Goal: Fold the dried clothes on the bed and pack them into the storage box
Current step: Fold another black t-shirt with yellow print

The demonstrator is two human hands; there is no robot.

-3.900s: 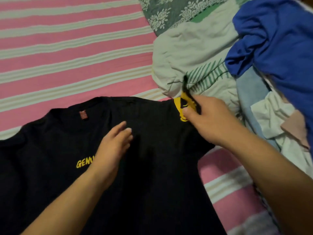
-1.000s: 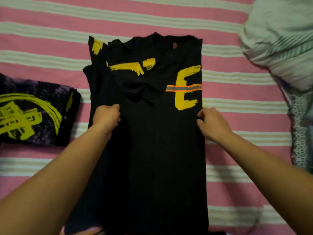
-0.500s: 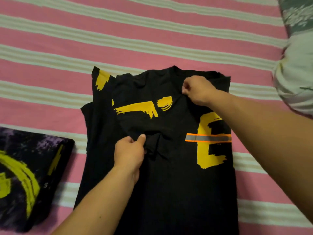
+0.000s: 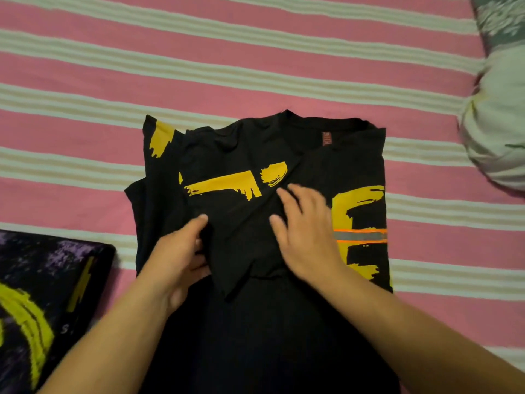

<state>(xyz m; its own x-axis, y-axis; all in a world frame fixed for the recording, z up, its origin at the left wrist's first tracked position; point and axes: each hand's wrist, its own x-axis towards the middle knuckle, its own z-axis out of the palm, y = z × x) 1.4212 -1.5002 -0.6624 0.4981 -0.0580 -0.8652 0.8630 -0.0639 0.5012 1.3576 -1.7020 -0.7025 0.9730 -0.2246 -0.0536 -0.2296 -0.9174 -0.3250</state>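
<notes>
A black t-shirt (image 4: 272, 322) with yellow brush print and an orange-grey stripe lies collar-up on the pink striped bed (image 4: 255, 66). Its sides are folded in lengthwise. One sleeve is folded over the chest. My left hand (image 4: 179, 251) grips the left edge of that sleeve, thumb on top. My right hand (image 4: 304, 231) lies flat on the sleeve with its fingers spread, pressing it down. No storage box is in view.
A folded dark shirt with a yellow circle print (image 4: 42, 294) lies at the lower left, close to the black shirt. A bundle of pale cloth (image 4: 494, 123) sits at the right edge, with grey floral fabric (image 4: 500, 18) above it.
My right hand left the collar, came down onto the folded sleeve and opened flat. My left hand stays on the sleeve's edge. The sleeve lies smoother.
</notes>
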